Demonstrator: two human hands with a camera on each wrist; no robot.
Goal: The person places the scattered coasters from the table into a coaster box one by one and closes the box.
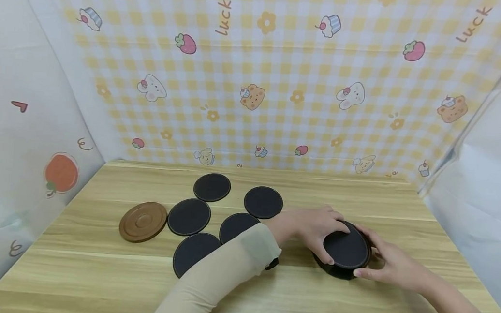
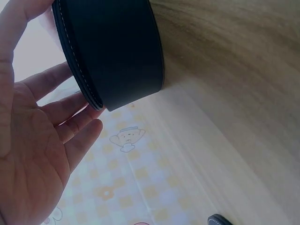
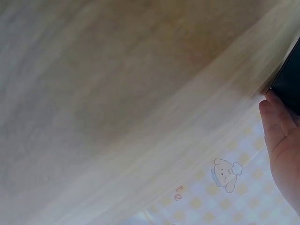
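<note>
On the right of the table sits a round black coaster holder (image 2: 122,51). A black coaster (image 1: 349,248) with a stitched rim lies over its top. My left hand (image 1: 315,227) reaches across and grips this coaster by its edge, thumb at the near side and fingers at the far side. From the right, my right hand (image 1: 393,263) holds the holder's side, with the thumb in front and the fingers behind. In the right wrist view only a dark corner of the holder (image 3: 289,82) shows beside the fingers. The inside of the holder is hidden.
Several black coasters, among them one at the back (image 1: 212,187) and one near the middle (image 1: 263,202), lie flat on the wooden table (image 1: 107,277). A brown round wooden disc (image 1: 143,221) lies left of them. My left sleeve (image 1: 220,271) covers part of two coasters.
</note>
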